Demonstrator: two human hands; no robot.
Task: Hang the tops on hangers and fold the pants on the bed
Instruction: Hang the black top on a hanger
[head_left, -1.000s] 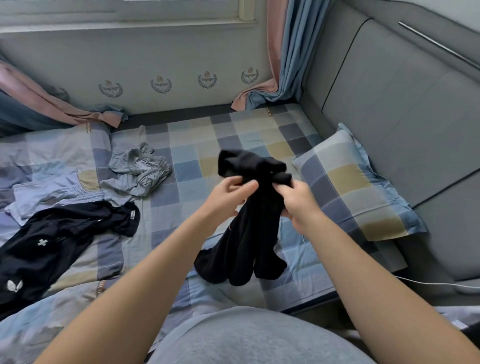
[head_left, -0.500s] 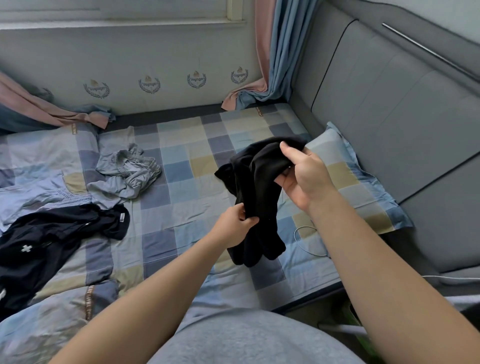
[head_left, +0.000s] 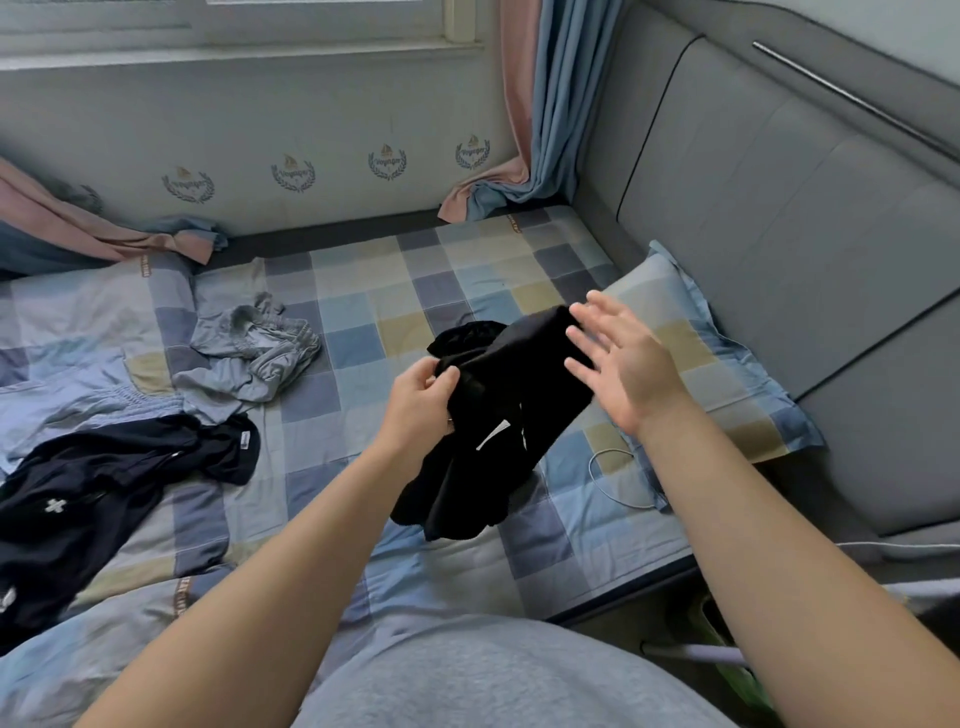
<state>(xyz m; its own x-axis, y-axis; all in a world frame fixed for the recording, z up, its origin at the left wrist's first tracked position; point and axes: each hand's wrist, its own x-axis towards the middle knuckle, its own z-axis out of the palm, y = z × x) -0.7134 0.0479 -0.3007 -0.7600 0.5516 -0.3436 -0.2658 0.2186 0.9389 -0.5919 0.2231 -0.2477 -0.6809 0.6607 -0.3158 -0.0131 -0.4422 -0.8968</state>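
The checked bed (head_left: 363, 291) filled most of what I saw, with the grey padded headboard (head_left: 779, 234) along its right side and a checked pillow (head_left: 727, 384) lying against it. On the left of the bed a dark navy top (head_left: 88, 493) lay spread and rumpled, a pale blue garment (head_left: 67, 405) just beyond it, and a crumpled grey garment (head_left: 249, 353) nearer the middle. The black garment (head_left: 509, 415) was off the bed, in front of me over the mattress, slanting from beside the pillow down toward me, its lower end hanging loose. My left hand (head_left: 421, 400) gripped it at its left edge, fingers (head_left: 447, 376) curled into the cloth. My right hand (head_left: 623, 364) was flat, fingers (head_left: 597, 306) straight and spread wide at the garment's upper end; whether they touched it I could not tell. A thin white cable (head_left: 613, 478) looped on the sheet below the pillow.
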